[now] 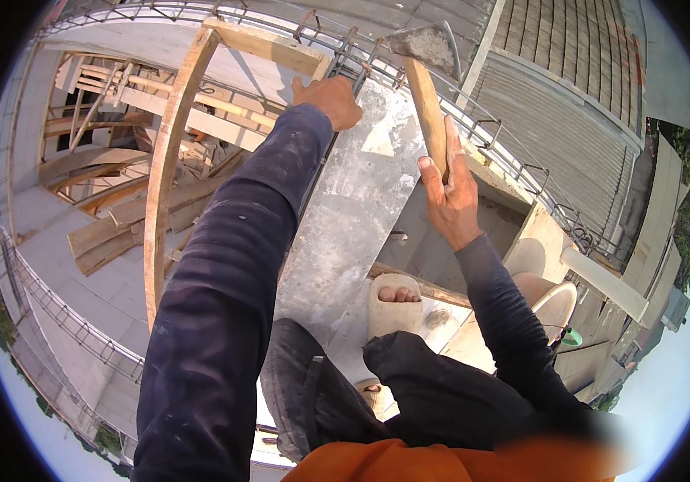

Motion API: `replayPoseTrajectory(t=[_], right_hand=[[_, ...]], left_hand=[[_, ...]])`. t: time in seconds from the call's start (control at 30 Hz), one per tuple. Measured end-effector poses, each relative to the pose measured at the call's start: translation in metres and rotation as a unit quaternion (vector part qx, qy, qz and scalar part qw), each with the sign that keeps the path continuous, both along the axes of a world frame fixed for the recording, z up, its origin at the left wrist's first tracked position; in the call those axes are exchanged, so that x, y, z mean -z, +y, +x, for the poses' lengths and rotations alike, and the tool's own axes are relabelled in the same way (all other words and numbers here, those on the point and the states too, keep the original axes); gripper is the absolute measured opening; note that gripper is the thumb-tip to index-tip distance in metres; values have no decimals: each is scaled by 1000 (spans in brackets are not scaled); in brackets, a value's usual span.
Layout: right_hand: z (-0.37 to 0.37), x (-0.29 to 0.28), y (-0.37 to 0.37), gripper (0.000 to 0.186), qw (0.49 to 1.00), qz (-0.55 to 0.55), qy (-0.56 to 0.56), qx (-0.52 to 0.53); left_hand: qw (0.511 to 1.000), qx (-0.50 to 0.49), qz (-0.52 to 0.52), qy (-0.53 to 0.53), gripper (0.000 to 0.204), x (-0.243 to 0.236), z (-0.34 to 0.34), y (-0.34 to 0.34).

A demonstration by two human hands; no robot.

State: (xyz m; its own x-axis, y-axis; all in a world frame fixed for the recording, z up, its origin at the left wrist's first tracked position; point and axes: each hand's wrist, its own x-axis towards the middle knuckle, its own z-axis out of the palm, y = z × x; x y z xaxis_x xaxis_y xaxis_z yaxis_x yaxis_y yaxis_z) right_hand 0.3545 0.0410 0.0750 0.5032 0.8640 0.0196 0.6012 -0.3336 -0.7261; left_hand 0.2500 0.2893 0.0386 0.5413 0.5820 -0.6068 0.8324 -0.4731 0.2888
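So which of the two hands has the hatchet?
The right hand, gripping the hatchet by its wooden handle; the left hand is at the rebar instead.

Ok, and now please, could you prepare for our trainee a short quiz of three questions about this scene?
1. Which hand holds the grey metal hatchet with the pale wooden handle?
2. True or false: the left hand is bare.
3. What colour is the open-toed sandal whose toes are clearly visible? a) black b) beige c) red

Key:
1. The right hand.
2. True.
3. b
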Motion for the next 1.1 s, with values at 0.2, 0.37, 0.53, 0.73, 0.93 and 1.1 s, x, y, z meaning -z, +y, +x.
replayPoseTrajectory(t=[0.2,0.37,0.53,0.73,0.93,1.1], right_hand=[[5,33,-23,68,990,-129,-39,-31],[0,7,-10,69,997,-69,-23,-16],[-2,22,-23,70,996,-86,-28,-10],[5,22,-14,69,994,-60,-83,-34],[26,34,-27,71,981,-164,-68,-72],[-17,-40,-43,61,995,-40,69,57]], left_hand=[[1000,-6,-16,-8,41,-5,5,-2],[1000,-4,-11,-6,44,0,1,0],[1000,4,-1,-12,48,4,0,0],[1000,-9,-17,-11,43,1,-3,2],[1000,7,-13,-14,39,0,13,-5],[995,19,95,-33,55,4,-10,-8]])
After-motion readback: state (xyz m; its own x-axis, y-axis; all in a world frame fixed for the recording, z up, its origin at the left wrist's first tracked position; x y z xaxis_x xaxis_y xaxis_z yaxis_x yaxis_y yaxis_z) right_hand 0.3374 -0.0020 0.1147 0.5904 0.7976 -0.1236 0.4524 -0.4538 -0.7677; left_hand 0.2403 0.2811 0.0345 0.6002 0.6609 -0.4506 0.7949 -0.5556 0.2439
